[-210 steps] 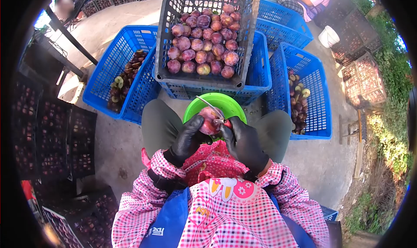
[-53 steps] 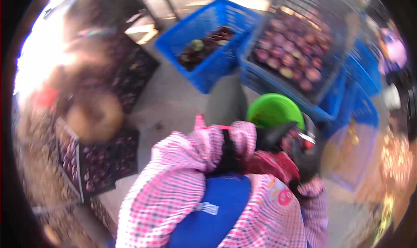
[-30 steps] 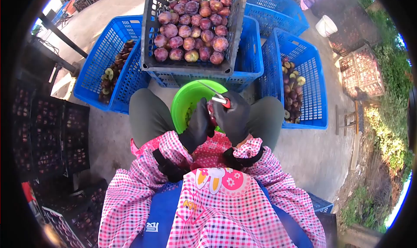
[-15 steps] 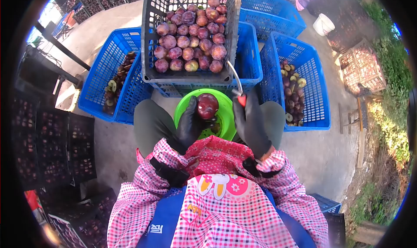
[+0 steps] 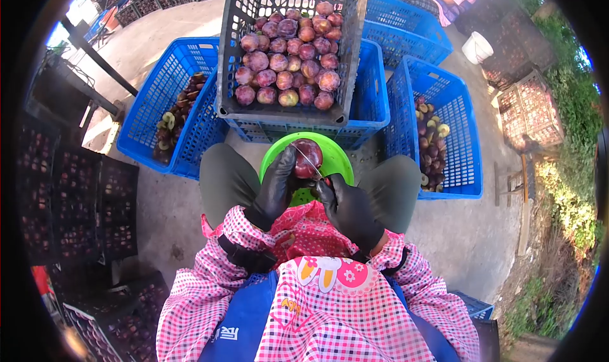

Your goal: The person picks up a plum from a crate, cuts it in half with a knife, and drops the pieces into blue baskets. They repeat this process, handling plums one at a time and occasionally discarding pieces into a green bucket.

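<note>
Left hand (image 5: 276,183): fingers clamped on plum (image 5: 307,159), above green tub (image 5: 269,165), inside its rim outline. Right hand (image 5: 355,210): fingers closed round knife (image 5: 309,161) handle, blade across plum. Black crate (image 5: 285,113) edge just beyond tub; bare floor (image 5: 463,235) outside both knees.

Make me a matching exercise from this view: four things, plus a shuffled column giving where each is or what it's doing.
Things:
1. Left hand
2. Right hand
3. Black crate
4. Green basin

Place or state:
A. Grips the thin metal tool with red on it
B. Between the knees
C. Holds a dark red plum
D. Over a blue crate, with many plums inside

Pairs: 1-C, 2-A, 3-D, 4-B
</note>
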A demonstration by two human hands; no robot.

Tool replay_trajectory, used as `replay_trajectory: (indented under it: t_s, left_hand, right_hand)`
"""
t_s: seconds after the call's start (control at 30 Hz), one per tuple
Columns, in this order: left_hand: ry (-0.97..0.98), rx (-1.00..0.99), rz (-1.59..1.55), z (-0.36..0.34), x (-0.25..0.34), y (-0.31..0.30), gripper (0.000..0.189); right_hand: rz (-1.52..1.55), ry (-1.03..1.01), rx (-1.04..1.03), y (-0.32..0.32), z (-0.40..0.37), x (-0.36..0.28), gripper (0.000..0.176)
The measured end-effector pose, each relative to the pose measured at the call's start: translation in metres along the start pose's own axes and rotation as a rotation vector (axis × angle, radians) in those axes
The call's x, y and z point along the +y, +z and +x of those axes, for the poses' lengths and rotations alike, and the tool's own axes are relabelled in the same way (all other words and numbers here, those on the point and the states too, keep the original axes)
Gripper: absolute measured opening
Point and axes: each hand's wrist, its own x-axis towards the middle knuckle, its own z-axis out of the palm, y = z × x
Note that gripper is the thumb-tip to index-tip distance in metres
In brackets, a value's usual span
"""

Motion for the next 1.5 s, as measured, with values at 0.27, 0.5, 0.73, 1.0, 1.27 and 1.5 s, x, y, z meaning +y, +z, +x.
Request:
replay_trajectory:
  t_s: [0.27, 0.5, 0.73, 1.0, 1.27, 1.5]
  left_hand:
    - [-0.013, 0.025, 0.057, -0.003, 0.005, 0.002, 0.054]
    - [0.144, 0.003, 0.428, -0.005, 0.020, 0.009, 0.058]
    - [0.089, 0.013, 0.040, -0.007, 0.018, 0.033, 0.057]
    - [0.026, -0.130, -0.255, -0.004, 0.015, 0.040, 0.057]
    - [0.132, 0.090, -0.475, 0.016, 0.014, 0.002, 0.053]
    - [0.036, -0.011, -0.234, 0.008, 0.032, -0.009, 0.050]
  right_hand:
    - [0.036, -0.011, -0.035, 0.008, 0.003, 0.004, 0.031]
    - [-0.043, 0.019, -0.031, 0.013, 0.007, 0.001, 0.031]
    - [-0.059, -0.063, 0.131, 0.022, -0.001, 0.000, 0.027]
    - [0.136, -0.066, 0.111, 0.019, 0.004, 0.002, 0.022]
    - [-0.143, -0.059, 0.018, -0.019, -0.003, -0.015, 0.027]
    - [0.317, -0.046, 0.176, -0.029, -0.003, -0.008, 0.025]
